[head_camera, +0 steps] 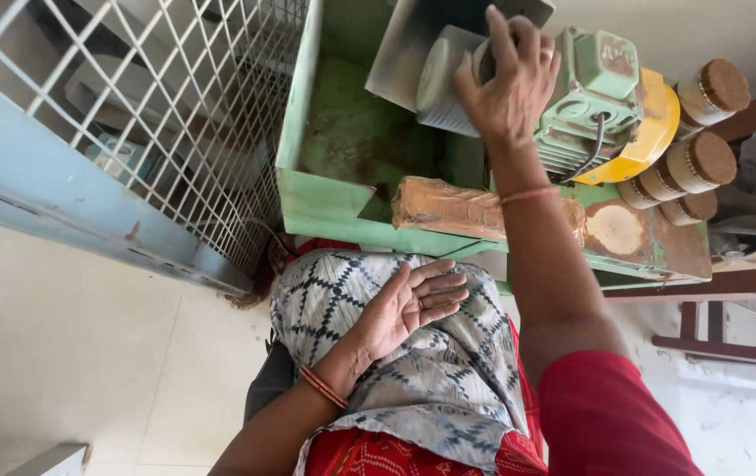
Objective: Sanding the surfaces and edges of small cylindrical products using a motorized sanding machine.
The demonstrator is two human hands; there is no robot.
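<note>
My right hand reaches up to a green machine, its fingers curled over the top of a grey ribbed cylinder next to the pale green motor. What lies under the fingertips is hidden. My left hand lies palm up and open on my lap, on a grey and white patterned cloth, holding nothing. A brown block wrapped in clear film sits on the machine's front ledge, just beneath my right forearm.
A yellow disc sits behind the motor, and several cork-topped cylinders are stacked at the right. A white wire grille on a blue frame stands at the left. A wooden frame is at the right, on a pale tiled floor.
</note>
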